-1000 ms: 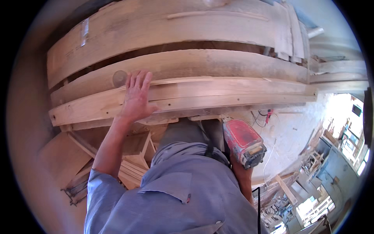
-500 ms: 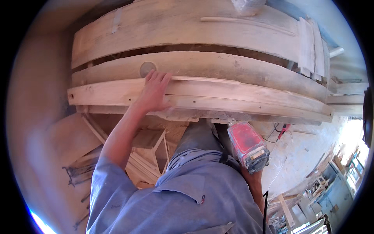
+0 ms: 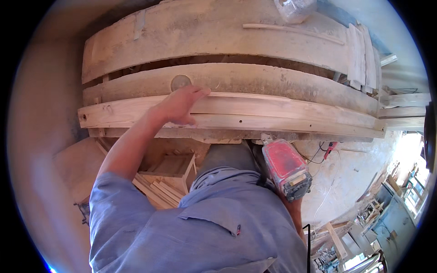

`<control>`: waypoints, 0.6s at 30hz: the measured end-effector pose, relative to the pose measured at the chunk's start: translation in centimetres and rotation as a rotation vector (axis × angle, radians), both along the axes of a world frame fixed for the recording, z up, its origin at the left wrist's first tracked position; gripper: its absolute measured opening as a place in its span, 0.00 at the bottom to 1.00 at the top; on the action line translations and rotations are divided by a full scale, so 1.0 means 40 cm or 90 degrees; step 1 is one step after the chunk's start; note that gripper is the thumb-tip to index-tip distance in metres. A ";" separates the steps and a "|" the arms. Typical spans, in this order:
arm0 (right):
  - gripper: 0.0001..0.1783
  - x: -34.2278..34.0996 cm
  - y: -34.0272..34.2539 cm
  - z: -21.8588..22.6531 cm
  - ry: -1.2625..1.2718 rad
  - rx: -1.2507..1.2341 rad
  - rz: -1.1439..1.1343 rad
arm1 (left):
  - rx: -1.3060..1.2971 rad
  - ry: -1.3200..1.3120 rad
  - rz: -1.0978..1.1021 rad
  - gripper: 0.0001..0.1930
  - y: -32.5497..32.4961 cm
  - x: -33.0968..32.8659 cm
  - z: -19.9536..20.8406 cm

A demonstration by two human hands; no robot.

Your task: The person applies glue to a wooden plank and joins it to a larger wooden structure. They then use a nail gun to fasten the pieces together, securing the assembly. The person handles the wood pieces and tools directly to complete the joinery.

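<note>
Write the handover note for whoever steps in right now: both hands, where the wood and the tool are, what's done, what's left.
Left hand: open, flat on the long plank lying along the near edge of the bench, pressing it down.
Right hand: mostly hidden; its grip is on the red power tool, held low at the hip, off the wood.
Plank: a few small holes show in it.
Done: plank laid and steadied.
Left: the tool has not yet touched the plank. Cannot tell what kind of tool it is.

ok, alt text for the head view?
Left hand rests flat on a long pale plank atop a dusty workbench. Right hand, mostly hidden, holds a red power tool low beside the blue shirt.
</note>
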State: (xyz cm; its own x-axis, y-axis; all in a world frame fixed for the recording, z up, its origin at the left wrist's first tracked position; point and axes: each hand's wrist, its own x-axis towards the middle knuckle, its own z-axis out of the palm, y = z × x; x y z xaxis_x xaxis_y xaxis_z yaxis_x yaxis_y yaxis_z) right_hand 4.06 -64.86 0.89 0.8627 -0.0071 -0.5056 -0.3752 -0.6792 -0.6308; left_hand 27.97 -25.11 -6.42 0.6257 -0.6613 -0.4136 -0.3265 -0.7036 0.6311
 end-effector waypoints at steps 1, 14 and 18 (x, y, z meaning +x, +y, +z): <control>0.22 0.008 -0.003 0.002 -0.005 0.007 0.012 | 0.003 -0.022 -0.012 0.50 -0.010 -0.012 0.020; 0.25 0.111 0.067 0.057 -0.016 0.049 0.033 | 0.167 -0.119 0.105 0.58 0.062 -0.127 0.032; 0.23 0.117 0.062 0.057 -0.094 0.032 0.084 | 0.194 -0.128 0.087 0.58 0.022 -0.114 0.032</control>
